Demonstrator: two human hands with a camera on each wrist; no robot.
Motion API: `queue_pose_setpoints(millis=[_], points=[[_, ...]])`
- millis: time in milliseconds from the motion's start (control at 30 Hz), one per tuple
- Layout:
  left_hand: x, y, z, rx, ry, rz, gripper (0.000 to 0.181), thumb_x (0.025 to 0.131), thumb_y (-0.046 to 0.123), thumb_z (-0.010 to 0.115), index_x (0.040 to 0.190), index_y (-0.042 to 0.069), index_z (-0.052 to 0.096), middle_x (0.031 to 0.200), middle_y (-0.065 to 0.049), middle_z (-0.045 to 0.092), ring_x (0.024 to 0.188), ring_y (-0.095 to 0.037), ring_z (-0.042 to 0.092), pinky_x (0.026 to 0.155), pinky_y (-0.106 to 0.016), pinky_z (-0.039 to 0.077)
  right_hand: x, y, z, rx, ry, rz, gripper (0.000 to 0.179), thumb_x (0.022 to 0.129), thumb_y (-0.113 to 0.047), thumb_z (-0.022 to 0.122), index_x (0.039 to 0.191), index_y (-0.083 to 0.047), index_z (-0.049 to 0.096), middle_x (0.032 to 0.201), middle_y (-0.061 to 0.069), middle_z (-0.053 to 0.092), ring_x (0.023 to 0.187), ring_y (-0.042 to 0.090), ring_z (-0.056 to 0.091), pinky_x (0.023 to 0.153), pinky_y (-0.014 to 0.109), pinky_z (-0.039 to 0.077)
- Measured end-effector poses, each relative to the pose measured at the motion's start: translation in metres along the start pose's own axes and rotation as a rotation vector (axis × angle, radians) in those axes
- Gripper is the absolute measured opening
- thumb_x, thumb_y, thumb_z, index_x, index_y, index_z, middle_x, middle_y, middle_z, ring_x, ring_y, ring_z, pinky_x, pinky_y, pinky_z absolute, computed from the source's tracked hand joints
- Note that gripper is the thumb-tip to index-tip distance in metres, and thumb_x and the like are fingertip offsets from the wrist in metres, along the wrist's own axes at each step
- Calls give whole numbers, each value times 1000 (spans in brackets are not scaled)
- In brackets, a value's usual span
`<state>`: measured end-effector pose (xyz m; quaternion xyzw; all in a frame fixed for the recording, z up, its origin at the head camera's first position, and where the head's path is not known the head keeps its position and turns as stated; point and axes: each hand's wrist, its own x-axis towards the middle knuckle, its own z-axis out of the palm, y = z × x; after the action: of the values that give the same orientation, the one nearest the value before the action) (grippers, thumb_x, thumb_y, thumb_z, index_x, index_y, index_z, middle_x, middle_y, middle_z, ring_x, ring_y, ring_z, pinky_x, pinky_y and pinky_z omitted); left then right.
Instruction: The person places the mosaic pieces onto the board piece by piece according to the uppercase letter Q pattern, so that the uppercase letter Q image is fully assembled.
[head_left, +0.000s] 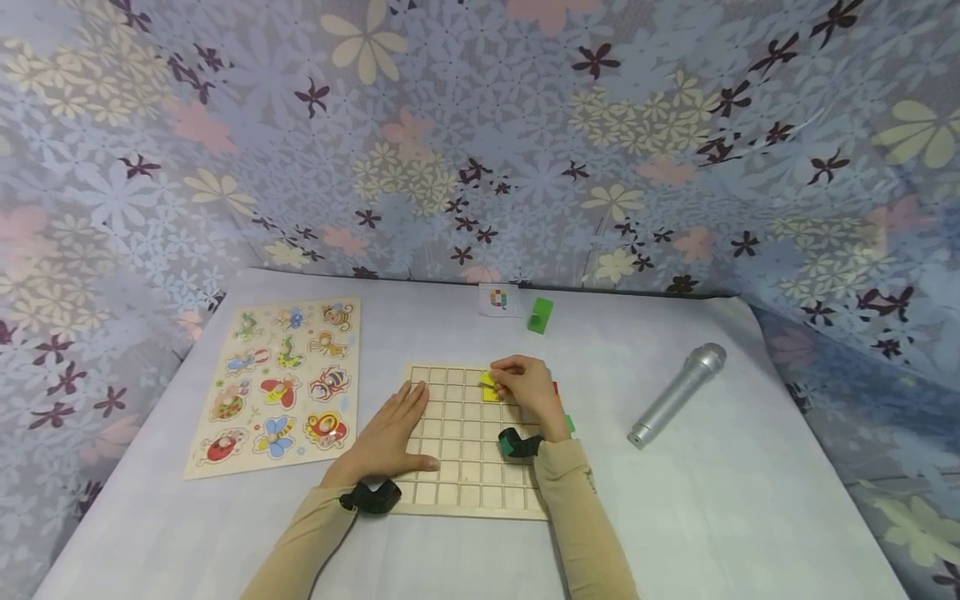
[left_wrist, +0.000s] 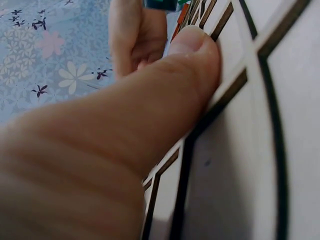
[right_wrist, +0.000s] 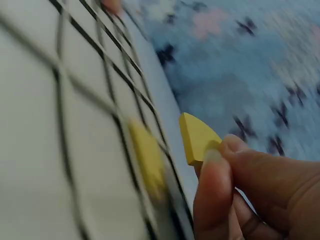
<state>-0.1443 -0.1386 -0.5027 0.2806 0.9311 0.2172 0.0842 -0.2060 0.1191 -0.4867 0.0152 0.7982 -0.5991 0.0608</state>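
Observation:
My right hand (head_left: 531, 390) pinches a small yellow piece (right_wrist: 196, 140) with one curved edge between thumb and fingertips. The piece is tilted, close over the upper right part of a wooden grid board (head_left: 450, 454). Just below it, a second yellow piece (head_left: 491, 396) lies in a square of the grid; it is blurred in the right wrist view. My left hand (head_left: 386, 437) rests on the board's left side with fingers extended. Its thumb (left_wrist: 192, 55) reaches over the squares in the left wrist view.
Partly hidden by my right hand are a red piece (head_left: 556, 388) and a green piece (head_left: 570, 423). Behind the board are a pattern card (head_left: 486, 303) and green pieces (head_left: 543, 310). An insect puzzle (head_left: 255, 385) lies left, a silver microphone (head_left: 675, 396) right. A floral cloth (head_left: 525, 158) hangs behind.

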Motion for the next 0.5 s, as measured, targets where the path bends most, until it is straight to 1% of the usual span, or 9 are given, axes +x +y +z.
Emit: queue_pose_setpoints(millis=[67, 200, 267, 367, 500], points=[[0, 1, 0, -2, -1, 0, 109, 79, 52, 73, 152, -6, 15, 162, -21, 11, 150, -41, 6, 122, -53, 13, 1, -1, 14, -67, -37, -38, 15, 91, -7, 66, 102, 1, 72, 89, 17, 72, 60, 9, 64, 59, 23, 57], [0, 2, 0, -18, 0, -1, 109, 79, 51, 73, 152, -5, 15, 162, -21, 11, 150, -41, 6, 123, -53, 13, 1, -2, 34, -236, -43, -121, 12, 91, -14, 67, 98, -7, 74, 85, 10, 72, 65, 10, 64, 63, 24, 55], [0, 2, 0, -21, 3, 2, 109, 79, 51, 73, 152, -6, 15, 162, -21, 11, 150, -41, 6, 122, -53, 13, 0, -3, 40, -315, -34, -154, 11, 90, -17, 68, 96, -10, 75, 84, 7, 73, 68, 12, 65, 65, 27, 55], [0, 2, 0, -14, 8, 5, 109, 79, 51, 73, 152, -6, 15, 162, -21, 12, 150, -41, 7, 122, -53, 14, -3, -6, 46, -419, -40, -186, 10, 90, -21, 69, 95, -15, 75, 87, 3, 74, 75, 15, 67, 70, 31, 55], [-1, 1, 0, -2, 7, -2, 109, 79, 51, 73, 152, -6, 15, 162, -21, 12, 150, -41, 7, 123, -52, 13, -7, -6, 51, -517, -59, -215, 10, 89, -22, 70, 96, -18, 76, 95, 1, 72, 85, 18, 67, 77, 36, 55]])
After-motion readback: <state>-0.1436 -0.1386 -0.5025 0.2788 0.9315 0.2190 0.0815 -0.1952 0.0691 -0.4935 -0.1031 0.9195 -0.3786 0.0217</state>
